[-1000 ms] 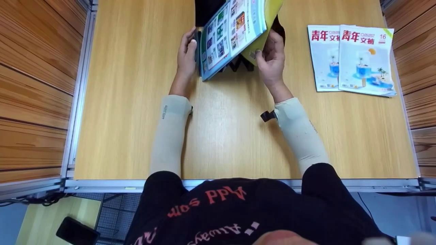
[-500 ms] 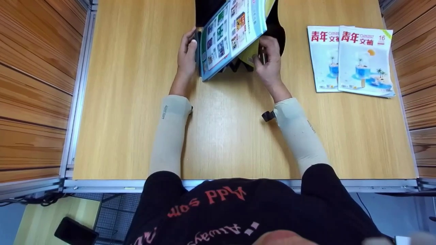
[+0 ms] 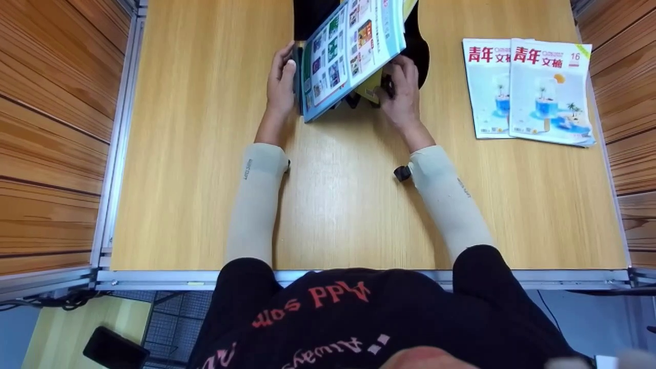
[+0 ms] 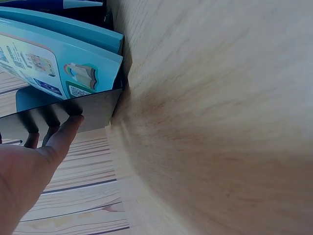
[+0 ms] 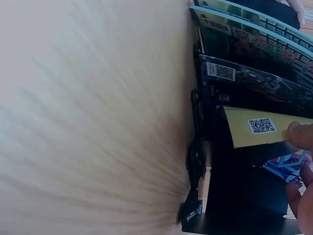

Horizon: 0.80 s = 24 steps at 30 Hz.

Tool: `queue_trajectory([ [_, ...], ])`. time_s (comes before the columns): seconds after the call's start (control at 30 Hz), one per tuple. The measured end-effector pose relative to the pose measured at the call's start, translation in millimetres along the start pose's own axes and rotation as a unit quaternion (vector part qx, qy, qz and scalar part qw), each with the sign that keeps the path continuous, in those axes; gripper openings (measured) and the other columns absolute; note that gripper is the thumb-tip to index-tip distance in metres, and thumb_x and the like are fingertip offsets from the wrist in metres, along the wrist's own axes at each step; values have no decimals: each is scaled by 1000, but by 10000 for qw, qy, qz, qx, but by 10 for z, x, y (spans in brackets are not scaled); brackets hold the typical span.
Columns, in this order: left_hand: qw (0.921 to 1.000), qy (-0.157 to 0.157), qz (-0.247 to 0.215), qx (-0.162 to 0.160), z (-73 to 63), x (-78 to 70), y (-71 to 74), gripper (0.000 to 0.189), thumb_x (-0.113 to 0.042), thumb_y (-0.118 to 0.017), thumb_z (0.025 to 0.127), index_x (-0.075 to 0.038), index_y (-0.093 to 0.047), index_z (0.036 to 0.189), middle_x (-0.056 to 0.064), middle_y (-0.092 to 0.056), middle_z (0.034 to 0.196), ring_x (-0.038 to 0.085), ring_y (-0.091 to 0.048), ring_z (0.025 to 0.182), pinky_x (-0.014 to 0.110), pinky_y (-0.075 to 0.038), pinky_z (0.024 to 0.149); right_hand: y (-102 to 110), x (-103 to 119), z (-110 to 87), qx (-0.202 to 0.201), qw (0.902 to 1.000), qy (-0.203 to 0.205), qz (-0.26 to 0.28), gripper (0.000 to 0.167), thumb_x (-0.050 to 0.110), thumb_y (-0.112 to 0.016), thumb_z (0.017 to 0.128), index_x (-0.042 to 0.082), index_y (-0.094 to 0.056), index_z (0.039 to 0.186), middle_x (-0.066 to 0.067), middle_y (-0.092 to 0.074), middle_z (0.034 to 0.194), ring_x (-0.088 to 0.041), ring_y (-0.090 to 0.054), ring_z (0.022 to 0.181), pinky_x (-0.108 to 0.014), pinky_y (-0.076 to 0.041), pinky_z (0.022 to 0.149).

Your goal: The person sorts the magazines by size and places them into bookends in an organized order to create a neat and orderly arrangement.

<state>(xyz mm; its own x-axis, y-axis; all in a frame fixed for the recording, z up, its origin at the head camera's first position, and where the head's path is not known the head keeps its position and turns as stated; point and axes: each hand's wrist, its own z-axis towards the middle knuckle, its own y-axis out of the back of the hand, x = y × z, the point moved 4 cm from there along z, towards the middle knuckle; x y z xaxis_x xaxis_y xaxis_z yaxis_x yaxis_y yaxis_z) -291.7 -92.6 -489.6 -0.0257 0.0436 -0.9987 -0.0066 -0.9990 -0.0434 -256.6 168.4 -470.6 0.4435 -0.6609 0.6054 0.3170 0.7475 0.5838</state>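
A black bookshelf rack with an end panel (image 3: 422, 61) at each side and a zigzag base stands at the back middle. My left hand (image 3: 281, 79) rests its fingers against the outer face of its left panel (image 4: 93, 111). Light-blue books (image 3: 341, 56) lean over that side, and a dark book (image 5: 254, 83) stands between them and a yellow book (image 5: 244, 129). The thumb of my right hand (image 3: 402, 97) presses on the yellow book's cover beside a QR code. The other right fingers are bent below the thumb, apart from the cover. The yellow book's upper part is mostly hidden in the head view.
Two overlapping magazines (image 3: 551, 92) lie flat on the table's right side. Wood-grain walls (image 3: 51, 133) bound the table left and right. A black phone (image 3: 115, 348) lies on a lower surface at the bottom left. A metal rail (image 3: 154, 279) runs along the near edge.
The yellow book has moved left and down toward the light-blue books. My right hand has followed it slightly left. The left hand has stayed at the left panel.
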Motion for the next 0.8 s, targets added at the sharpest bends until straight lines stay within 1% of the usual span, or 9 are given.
queue_trajectory([
  [0.13,10000,-51,55,-3,29,32,5,41,-27,-38,103,-26,-42,144,-7,-41,148,5,-38,133,19,-32,108,-42,-3,2,-6,9995,174,-247,24,7,-67,85,1,-55,106,-16,-49,129,-30,-43,120,-36,-34,103],
  [0.3,9999,-46,94,36,22,17,6,41,-26,-38,103,-26,-41,144,-3,-40,150,6,-39,133,19,-33,108,-80,-16,-9,-7,9982,369,-472,32,8,-69,84,3,-53,112,-18,-48,131,-34,-45,117,-41,-36,100],
  [0.4,9999,-19,93,50,-3,-22,9,42,-25,-38,103,-24,-41,145,-2,-40,150,7,-39,133,19,-33,107,-82,-31,-14,35,9982,250,-539,43,8,-69,83,2,-52,122,-19,-47,133,-33,-44,115,-42,-36,98],
  [0.5,9999,-4,101,76,-55,-126,2,42,-24,-37,103,-20,-40,145,0,-40,150,8,-38,134,19,-33,107,-68,-37,-16,107,9986,-1,-511,59,12,-71,81,2,-47,134,-18,-45,135,-32,-43,117,-41,-35,100],
  [0.57,9999,-28,107,86,-88,-195,-4,43,-22,-38,103,-17,-40,146,2,-39,150,9,-38,134,18,-33,107,-58,-36,-21,172,9988,-133,-435,66,15,-73,81,1,-44,138,-18,-44,136,-31,-41,119,-40,-35,102],
  [0.63,9999,-64,70,82,-103,-233,-8,43,-21,-38,103,-15,-40,145,4,-39,150,11,-39,134,18,-33,107,-48,-32,-27,233,9988,-236,-353,71,19,-75,79,1,-42,140,-18,-43,137,-30,-40,123,-37,-34,105],
  [0.7,9999,-141,12,59,-70,-174,-3,43,-20,-37,103,-15,-40,145,6,-39,150,11,-40,133,17,-34,106,-35,-21,-29,274,9990,-265,-243,73,22,-76,78,0,-42,139,-18,-43,139,-30,-38,128,-36,-30,110],
  [0.73,9999,-166,-6,41,-50,-136,0,43,-21,-37,103,-15,-40,145,6,-39,150,12,-40,132,17,-34,105,-27,-15,-31,227,9994,-212,-150,73,23,-76,78,-1,-43,138,-19,-44,139,-30,-38,128,-36,-28,111],
  [0.8,9998,-170,-41,51,-60,-139,-2,43,-20,-37,103,-15,-40,145,6,-39,150,12,-40,132,18,-34,105,-11,-2,-28,206,9992,-338,14,71,25,-74,80,-3,-43,137,-19,-47,134,-28,-41,124,-34,-33,107],
])
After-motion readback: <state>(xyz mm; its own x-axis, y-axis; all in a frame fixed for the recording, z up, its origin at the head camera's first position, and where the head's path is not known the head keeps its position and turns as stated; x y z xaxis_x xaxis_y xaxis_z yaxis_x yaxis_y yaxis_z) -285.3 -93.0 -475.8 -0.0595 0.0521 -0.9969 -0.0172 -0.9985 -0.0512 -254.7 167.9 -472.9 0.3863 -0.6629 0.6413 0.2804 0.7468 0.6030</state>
